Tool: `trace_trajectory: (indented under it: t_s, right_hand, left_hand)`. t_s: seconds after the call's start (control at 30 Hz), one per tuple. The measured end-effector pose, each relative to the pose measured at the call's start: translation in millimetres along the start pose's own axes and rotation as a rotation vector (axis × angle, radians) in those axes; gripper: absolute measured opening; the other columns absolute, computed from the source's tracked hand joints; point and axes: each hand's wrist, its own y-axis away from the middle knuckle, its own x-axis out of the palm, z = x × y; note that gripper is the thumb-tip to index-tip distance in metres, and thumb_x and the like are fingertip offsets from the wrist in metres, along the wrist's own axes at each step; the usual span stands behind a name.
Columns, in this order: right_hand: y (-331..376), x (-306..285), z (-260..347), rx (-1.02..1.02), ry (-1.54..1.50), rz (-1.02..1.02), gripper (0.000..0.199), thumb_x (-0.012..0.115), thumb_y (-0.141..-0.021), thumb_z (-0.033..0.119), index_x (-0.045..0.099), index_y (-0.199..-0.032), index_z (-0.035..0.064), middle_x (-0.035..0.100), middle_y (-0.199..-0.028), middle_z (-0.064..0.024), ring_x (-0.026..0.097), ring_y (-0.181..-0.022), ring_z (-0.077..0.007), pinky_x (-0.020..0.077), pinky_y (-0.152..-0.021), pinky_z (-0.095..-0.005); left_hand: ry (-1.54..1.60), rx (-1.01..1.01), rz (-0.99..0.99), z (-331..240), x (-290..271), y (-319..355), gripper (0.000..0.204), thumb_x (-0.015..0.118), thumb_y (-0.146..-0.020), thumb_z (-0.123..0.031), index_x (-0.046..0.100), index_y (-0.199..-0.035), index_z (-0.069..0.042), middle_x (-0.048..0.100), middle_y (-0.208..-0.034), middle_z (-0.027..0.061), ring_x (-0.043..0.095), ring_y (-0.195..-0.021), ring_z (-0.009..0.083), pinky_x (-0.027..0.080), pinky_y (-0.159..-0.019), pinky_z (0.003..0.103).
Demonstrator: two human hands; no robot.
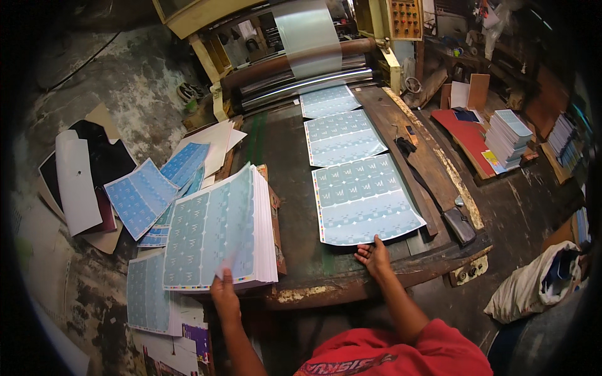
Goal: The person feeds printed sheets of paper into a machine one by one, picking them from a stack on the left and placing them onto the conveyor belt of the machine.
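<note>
Currently my left hand (224, 293) pinches the top sheet (210, 229) of the near-left stack (266, 238), while my right hand (374, 255), fingers spread, presses the nearest printed sheet (365, 200).

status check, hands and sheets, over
Left hand lifting top sheet's corner on the stack. Right hand touching near edge of printed sheet on feed table. Path unobstructed.

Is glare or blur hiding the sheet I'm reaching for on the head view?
Head view: the nearest sheet is sharp and evenly lit under the right hand; glare only on the film at the rollers; edges bow and corners go black; the left hand lifts a slightly blurred sheet off the stack.
</note>
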Motion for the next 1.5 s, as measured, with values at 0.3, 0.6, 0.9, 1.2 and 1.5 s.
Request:
trace_trajectory:
  t_s: [0.3, 0.6, 0.9, 1.2, 1.5]
  right_hand:
    - [103, 75, 23, 0.112, 0.177, 0.318, 0.065, 0.054, -0.095, 0.05, 0.037, -0.141, 0.0079, 0.058, -0.12, -0.0136, 0.061, -0.091, -0.0227, 0.0541, -0.085, -0.0453]
    - [137, 43, 15, 0.197, 0.25, 0.283, 0.038, 0.062, -0.092, 0.025, 0.051, -0.118, 0.0, 0.062, -0.088, -0.0102, 0.058, -0.066, -0.0185, 0.049, -0.059, -0.0348]
    - [188, -65, -21, 0.284, 0.352, 0.111, 0.041, 0.052, -0.1, 0.036, 0.053, -0.115, -0.0018, 0.065, -0.081, -0.0133, 0.064, -0.069, -0.0221, 0.0537, -0.068, -0.0345]
    - [186, -57, -19, 0.252, 0.272, 0.052, 0.054, 0.043, -0.102, 0.047, 0.047, -0.125, -0.0018, 0.067, -0.086, -0.0192, 0.065, -0.064, -0.0241, 0.0558, -0.078, -0.0434]
    - [134, -28, 2, 0.053, 0.253, -0.014, 0.06, 0.039, -0.099, 0.058, 0.048, -0.121, 0.0028, 0.063, -0.097, -0.0156, 0.062, -0.072, -0.0208, 0.0542, -0.079, -0.045]
  left_hand:
    - [-0.288, 0.421, 0.439, -46, 11, 32, 0.027, 0.061, -0.09, -0.015, 0.071, -0.115, -0.019, 0.066, -0.127, 0.0034, 0.049, -0.133, 0.033, 0.02, -0.115, 0.058]
    - [-0.661, 0.595, 0.668, -66, 24, 43, 0.065, 0.073, -0.078, -0.038, 0.055, -0.138, -0.021, 0.037, -0.154, 0.0135, 0.02, -0.146, 0.0448, 0.012, -0.114, 0.067]
    - [-0.755, 0.362, 0.473, -26, -2, -11, 0.1, 0.073, -0.073, -0.06, 0.037, -0.149, -0.005, 0.026, -0.159, 0.0152, 0.018, -0.149, 0.0348, 0.012, -0.12, 0.052]
    - [-0.254, 0.199, 0.312, -11, -8, -14, 0.042, 0.049, -0.102, -0.036, 0.063, -0.128, -0.006, 0.058, -0.137, 0.0131, 0.038, -0.141, 0.034, 0.017, -0.118, 0.05]
    - [0.278, -0.174, -0.124, -2, 12, -11, 0.049, 0.043, -0.105, -0.037, 0.066, -0.118, 0.004, 0.07, -0.108, 0.0126, 0.06, -0.11, 0.0214, 0.04, -0.103, 0.033]
